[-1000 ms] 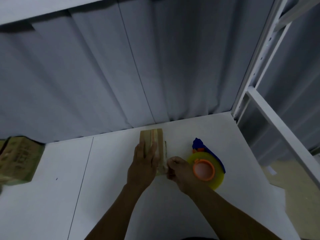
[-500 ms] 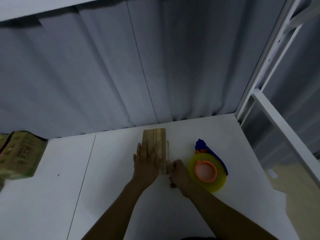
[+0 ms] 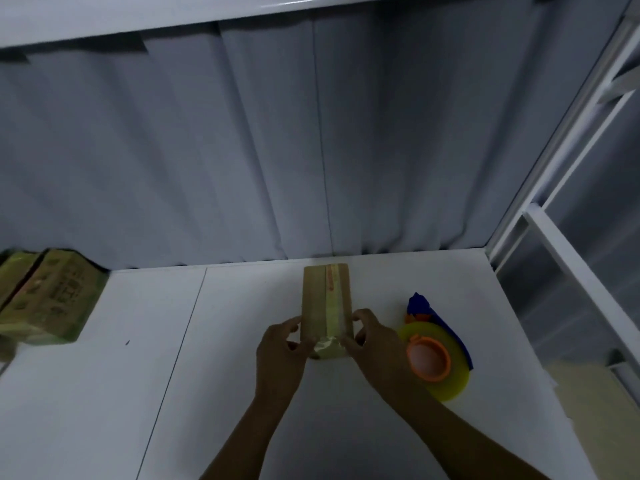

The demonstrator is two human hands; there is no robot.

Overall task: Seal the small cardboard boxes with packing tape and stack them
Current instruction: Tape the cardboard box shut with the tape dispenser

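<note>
Two bare forearms come up from 6 o'clock over the white counter [image 3: 173,393]. The left hand [image 3: 280,351] and the right hand [image 3: 375,344] meet at the near end of a small brown box [image 3: 315,296]. The box lies flat on the counter in mid-view, its long side running toward 12 o'clock. The left fingers [image 3: 292,323] are curled round its near left corner and the right fingers [image 3: 360,316] round its near right corner, so both hands grip the box. A strip of yellowish tape [image 3: 334,306] runs along the top of the box and folds down over the near end between the two hands.

At 3 o'clock, just beside the right wrist, lies a yellow tape roll [image 3: 453,384] with an orange core [image 3: 431,377] and a blue part [image 3: 419,303] on its far side. At 9 o'clock, well apart from the hands, other printed boxes [image 3: 52,299] sit at the counter's left edge. Behind the counter at 12 o'clock hangs a grey pleated curtain [image 3: 311,150]. At 2 o'clock stands a white metal frame [image 3: 561,237].
</note>
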